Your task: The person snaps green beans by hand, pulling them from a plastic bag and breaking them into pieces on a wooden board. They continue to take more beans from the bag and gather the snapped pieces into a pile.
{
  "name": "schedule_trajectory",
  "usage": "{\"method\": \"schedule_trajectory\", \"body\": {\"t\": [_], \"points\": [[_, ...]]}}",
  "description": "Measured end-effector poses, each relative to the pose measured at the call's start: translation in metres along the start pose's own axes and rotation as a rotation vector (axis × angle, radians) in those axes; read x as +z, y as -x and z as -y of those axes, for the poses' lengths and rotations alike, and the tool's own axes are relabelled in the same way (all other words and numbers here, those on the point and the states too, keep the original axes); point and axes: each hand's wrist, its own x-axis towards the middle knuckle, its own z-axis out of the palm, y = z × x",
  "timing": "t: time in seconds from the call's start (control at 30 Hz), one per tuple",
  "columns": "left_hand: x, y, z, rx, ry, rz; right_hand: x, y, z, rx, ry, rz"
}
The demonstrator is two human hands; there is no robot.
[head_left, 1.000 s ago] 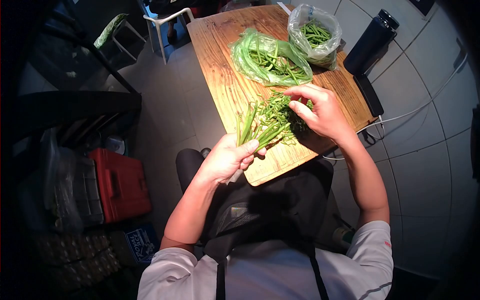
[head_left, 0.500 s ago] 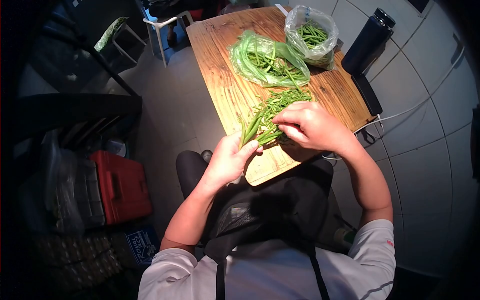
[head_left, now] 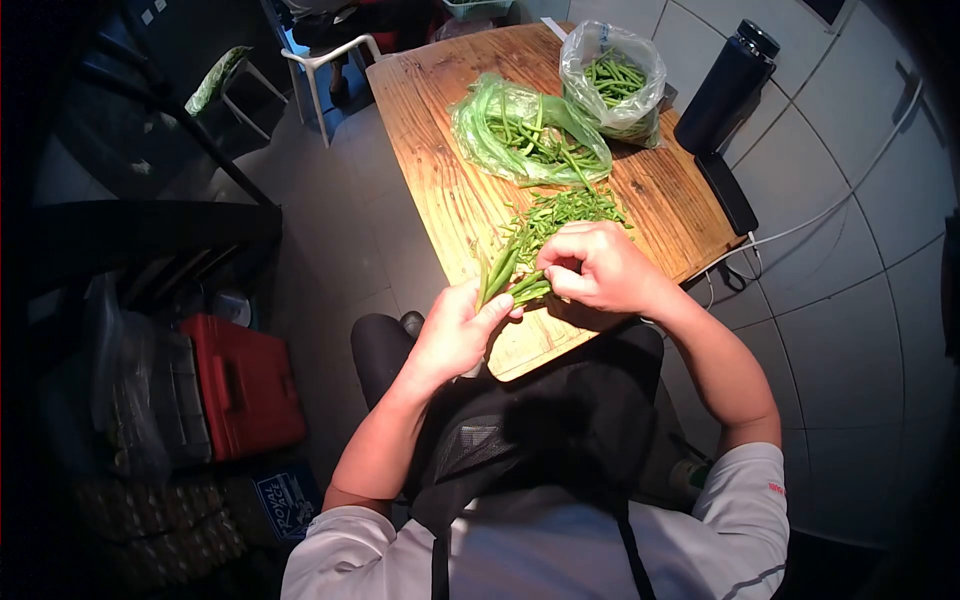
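My left hand (head_left: 458, 325) is closed around a small bunch of long green beans (head_left: 502, 270) at the near edge of the wooden table (head_left: 420, 120). Thumb and fingers of my right hand (head_left: 592, 268) pinch at the right-hand tips of that bunch. Just beyond my hands lies a loose pile of short green bean pieces (head_left: 570, 207). Behind the pile, an open green plastic bag (head_left: 475, 140) holds more whole beans, a few sticking out toward the pile. My right fingers partly hide the bean ends.
A clear plastic bag (head_left: 650, 95) of beans stands at the far right. Near the tiled wall are a dark bottle (head_left: 725, 90) and a black power bank (head_left: 728, 195) with a white cable (head_left: 830, 215). A red case (head_left: 245, 385) sits on the floor at left, a white chair (head_left: 315, 70) beyond.
My right hand has moved a little left and nearer, from above the pile to the tips of the held beans. My left hand keeps its grip.
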Motion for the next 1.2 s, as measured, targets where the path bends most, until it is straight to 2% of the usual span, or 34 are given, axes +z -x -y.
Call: {"method": "schedule_trajectory", "body": {"t": [0.03,0.13,0.23,0.27,0.3,0.37,0.47,0.57,0.67,0.7,0.77,0.93,1.2], "points": [[0.002,0.001,-0.006,-0.017,0.067,0.002,0.002,0.001,0.001,0.075,-0.085,-0.023],[0.001,0.002,-0.012,-0.086,0.153,0.047,0.013,0.004,-0.012,0.344,-0.636,0.004],[0.001,0.003,-0.013,-0.120,0.204,0.055,0.008,0.003,-0.016,0.361,-0.589,-0.135],[0.001,0.003,-0.013,-0.124,0.224,0.047,0.002,0.003,-0.018,0.338,-0.339,-0.202],[0.002,0.002,-0.012,-0.105,0.220,0.014,-0.008,0.000,-0.012,0.341,-0.224,-0.205],[0.004,0.001,-0.009,-0.070,0.211,-0.053,-0.013,0.001,-0.016,0.305,-0.115,-0.207],[0.001,-0.001,-0.009,-0.102,0.213,-0.058,-0.022,0.002,-0.016,0.377,0.109,-0.021],[-0.004,-0.004,0.007,-0.148,0.263,-0.023,-0.016,0.005,-0.017,0.241,0.142,-0.170],[0.002,-0.005,0.001,-0.144,0.288,-0.085,-0.012,0.004,-0.004,0.047,0.160,-0.366],[0.003,-0.005,0.001,-0.138,0.290,-0.104,-0.011,0.004,-0.003,-0.100,0.189,-0.373],[0.002,-0.006,0.003,-0.133,0.302,-0.086,-0.013,0.003,0.004,-0.267,0.265,-0.275],[0.007,-0.005,0.000,-0.103,0.211,-0.094,-0.006,0.001,0.015,-0.333,0.540,-0.173],[0.007,-0.005,0.002,-0.025,0.026,-0.135,0.000,0.000,0.007,-0.312,0.530,-0.114]]}}
